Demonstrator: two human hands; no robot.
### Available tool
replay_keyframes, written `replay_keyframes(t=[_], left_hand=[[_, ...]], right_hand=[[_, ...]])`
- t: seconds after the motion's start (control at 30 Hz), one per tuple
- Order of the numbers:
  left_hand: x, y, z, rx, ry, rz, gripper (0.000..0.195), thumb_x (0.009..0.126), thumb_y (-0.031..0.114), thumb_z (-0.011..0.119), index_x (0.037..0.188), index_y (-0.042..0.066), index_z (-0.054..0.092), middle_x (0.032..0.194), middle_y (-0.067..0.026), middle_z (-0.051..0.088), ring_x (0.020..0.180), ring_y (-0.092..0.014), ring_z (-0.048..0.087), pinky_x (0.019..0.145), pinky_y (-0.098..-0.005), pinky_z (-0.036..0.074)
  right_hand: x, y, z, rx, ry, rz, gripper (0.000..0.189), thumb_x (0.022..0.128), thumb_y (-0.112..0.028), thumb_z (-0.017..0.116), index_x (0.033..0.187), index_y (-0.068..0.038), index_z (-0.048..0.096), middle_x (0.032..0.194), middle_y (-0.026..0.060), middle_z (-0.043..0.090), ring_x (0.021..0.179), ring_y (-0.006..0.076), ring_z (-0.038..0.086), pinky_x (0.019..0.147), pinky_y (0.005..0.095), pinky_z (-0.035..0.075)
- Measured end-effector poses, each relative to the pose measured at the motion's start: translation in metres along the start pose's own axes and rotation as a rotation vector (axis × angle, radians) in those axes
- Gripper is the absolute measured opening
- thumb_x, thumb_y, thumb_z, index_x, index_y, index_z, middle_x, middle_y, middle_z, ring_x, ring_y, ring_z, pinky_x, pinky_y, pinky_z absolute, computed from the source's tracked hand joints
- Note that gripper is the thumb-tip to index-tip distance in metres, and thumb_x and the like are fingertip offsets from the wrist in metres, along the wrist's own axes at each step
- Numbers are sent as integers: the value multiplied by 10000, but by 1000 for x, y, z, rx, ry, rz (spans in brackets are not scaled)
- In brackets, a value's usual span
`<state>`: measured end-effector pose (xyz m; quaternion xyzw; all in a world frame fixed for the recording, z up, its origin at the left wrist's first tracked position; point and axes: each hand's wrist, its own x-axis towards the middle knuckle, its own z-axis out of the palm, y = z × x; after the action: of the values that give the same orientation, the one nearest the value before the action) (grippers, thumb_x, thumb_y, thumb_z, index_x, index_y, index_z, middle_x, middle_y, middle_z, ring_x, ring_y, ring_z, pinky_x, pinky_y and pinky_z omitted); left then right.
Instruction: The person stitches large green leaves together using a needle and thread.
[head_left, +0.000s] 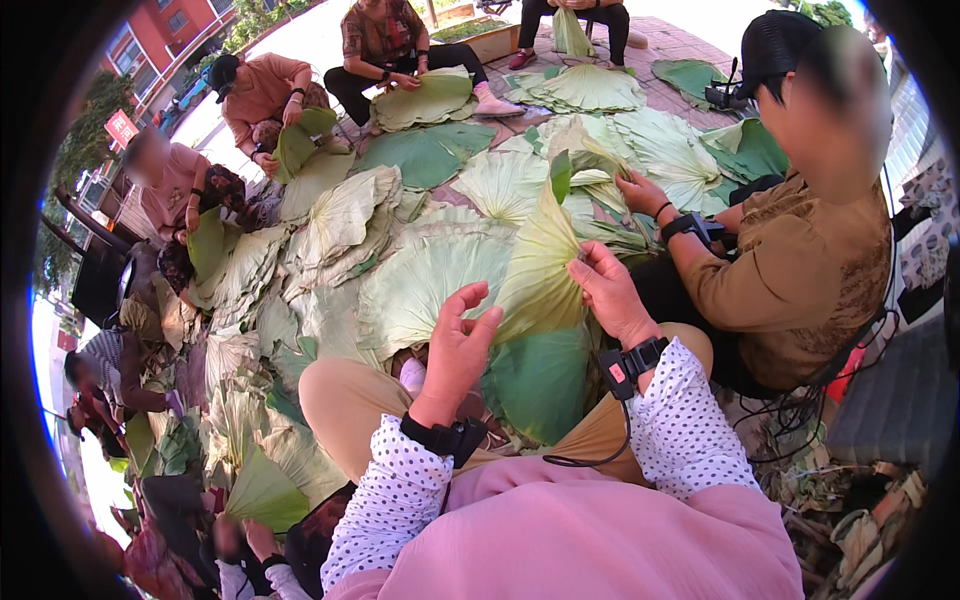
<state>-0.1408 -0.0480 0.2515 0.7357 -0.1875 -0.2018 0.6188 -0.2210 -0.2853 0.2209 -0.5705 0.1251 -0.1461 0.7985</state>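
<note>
My right hand (606, 289) pinches a pale yellow-green lotus leaf (536, 281) near the point where its ribs meet. The leaf hangs folded to the left of those fingers. My left hand (463, 341) is just left of the leaf's lower edge, with fingers apart and nothing seen in its grasp. A darker green lotus leaf (540, 382) lies below, between my knees. Beyond my left hand spreads a stack of flattened pale leaves (427, 289).
A co-worker (787, 255) sits close on my right, holding a leaf. Several people sit around the leaf piles (341, 214). Cables (787, 420) hang at the right, above dry leaf scraps (862, 517). Another worker's hands (259, 536) hold a leaf at lower left.
</note>
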Motion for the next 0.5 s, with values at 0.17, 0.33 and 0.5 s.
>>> replay_keyframes(t=[0.17,0.33,0.5], left_hand=[[4,-23,37,-47,-144,-31,748,886,265,783,1480,6,410,1376,-138,548,1238,-203,529,1026,-348,447],[8,-35,29,-458,-107,-172,481,975,78,606,1425,-2,455,1275,-94,614,1144,-155,583,988,-299,472],[9,-31,18,-750,-104,-330,441,916,-52,465,1349,19,503,1212,-122,641,1069,-231,653,954,-365,548]], right_hand=[[-17,17,34,-42,-318,106,284,1022,-124,586,1293,-46,557,1083,-37,633,847,23,532,692,189,433],[-18,32,33,-292,-354,64,225,998,-107,608,1216,-71,652,930,-56,652,740,21,511,660,186,430],[-15,32,38,-306,-144,-16,217,984,-80,607,1196,-44,632,888,1,668,717,60,568,639,233,479]])
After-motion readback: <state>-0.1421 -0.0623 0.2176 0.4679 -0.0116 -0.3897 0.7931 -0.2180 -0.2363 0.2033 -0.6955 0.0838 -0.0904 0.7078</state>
